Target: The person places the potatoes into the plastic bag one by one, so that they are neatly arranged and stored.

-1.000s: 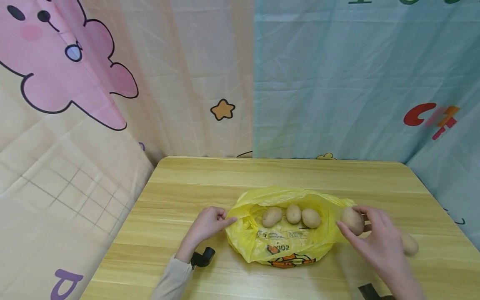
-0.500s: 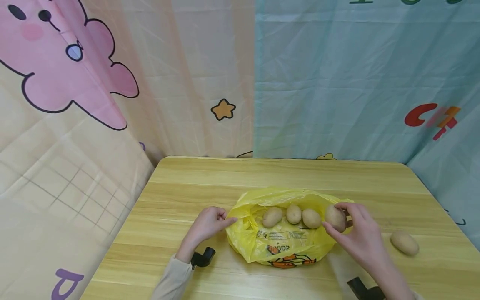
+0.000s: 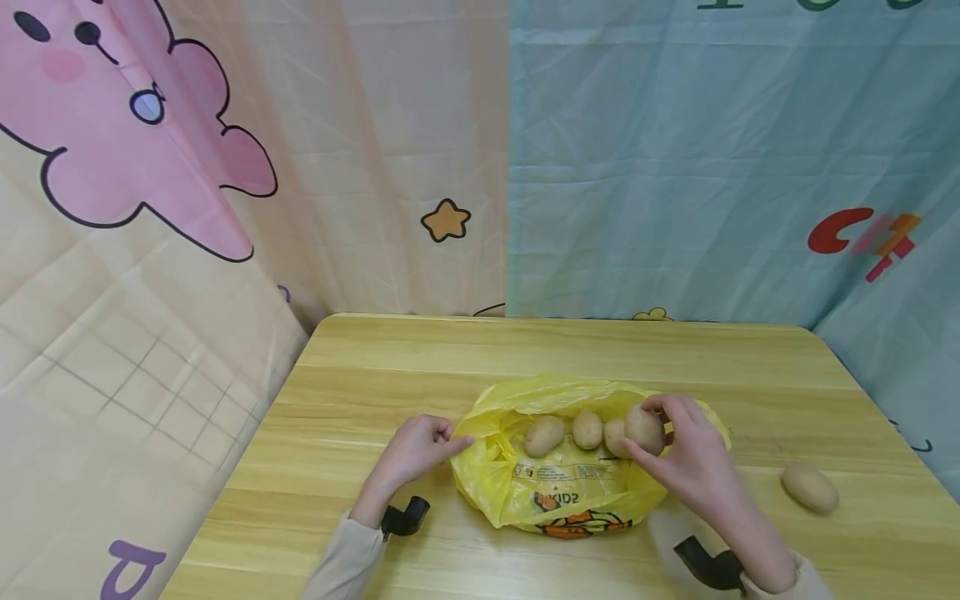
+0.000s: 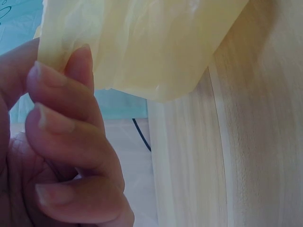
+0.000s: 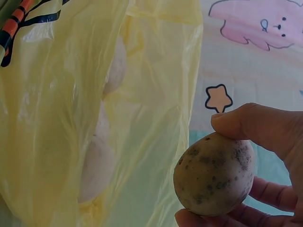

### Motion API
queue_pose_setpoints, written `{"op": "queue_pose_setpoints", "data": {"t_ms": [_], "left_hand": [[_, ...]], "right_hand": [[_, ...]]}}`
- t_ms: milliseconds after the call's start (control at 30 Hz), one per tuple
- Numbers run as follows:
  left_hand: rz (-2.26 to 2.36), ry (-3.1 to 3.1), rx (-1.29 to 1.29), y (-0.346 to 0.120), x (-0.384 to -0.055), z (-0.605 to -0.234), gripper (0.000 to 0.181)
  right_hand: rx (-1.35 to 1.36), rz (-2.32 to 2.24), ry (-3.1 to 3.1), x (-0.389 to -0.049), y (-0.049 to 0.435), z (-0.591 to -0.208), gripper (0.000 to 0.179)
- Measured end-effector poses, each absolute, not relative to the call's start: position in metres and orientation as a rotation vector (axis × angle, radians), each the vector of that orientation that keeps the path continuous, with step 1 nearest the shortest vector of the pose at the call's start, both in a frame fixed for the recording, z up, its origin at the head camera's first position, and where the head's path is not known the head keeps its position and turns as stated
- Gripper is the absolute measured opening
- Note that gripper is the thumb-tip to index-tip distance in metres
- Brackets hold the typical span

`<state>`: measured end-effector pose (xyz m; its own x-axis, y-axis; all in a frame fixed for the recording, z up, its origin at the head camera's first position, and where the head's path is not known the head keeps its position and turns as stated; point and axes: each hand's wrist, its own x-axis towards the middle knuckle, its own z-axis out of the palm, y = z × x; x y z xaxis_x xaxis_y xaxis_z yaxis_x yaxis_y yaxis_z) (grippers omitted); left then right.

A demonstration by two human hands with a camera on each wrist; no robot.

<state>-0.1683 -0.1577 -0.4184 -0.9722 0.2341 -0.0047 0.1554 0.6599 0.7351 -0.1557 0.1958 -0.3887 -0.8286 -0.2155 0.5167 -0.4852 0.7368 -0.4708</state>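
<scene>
A yellow plastic bag lies with its mouth spread toward me, and several potatoes sit in a row inside. My left hand pinches the bag's left edge between thumb and index finger; in the left wrist view the other fingers curl below the yellow film. With thumb and fingertips my right hand holds another potato over the right part of the opening, partly covering one inside. Dark spots mark this held potato in the right wrist view.
One loose potato lies on the wooden table to the right of my right hand. Printed curtains hang behind the table and along its sides. A black camera mount sits at each wrist.
My right hand has carried its potato leftward, from the bag's right edge to over the opening. The loose potato on the table has come into full view. My left hand stays put.
</scene>
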Motion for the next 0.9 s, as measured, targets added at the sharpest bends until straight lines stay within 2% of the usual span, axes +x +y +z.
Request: {"op": "queue_pose_setpoints", "data": {"t_ms": [900], "left_hand": [[1.18,2.776,0.341,-0.157,-0.17,-0.422,0.042]], "right_hand": [[0.756,0.851,-2.687,-0.176,0.16,-0.409,0.048]]}}
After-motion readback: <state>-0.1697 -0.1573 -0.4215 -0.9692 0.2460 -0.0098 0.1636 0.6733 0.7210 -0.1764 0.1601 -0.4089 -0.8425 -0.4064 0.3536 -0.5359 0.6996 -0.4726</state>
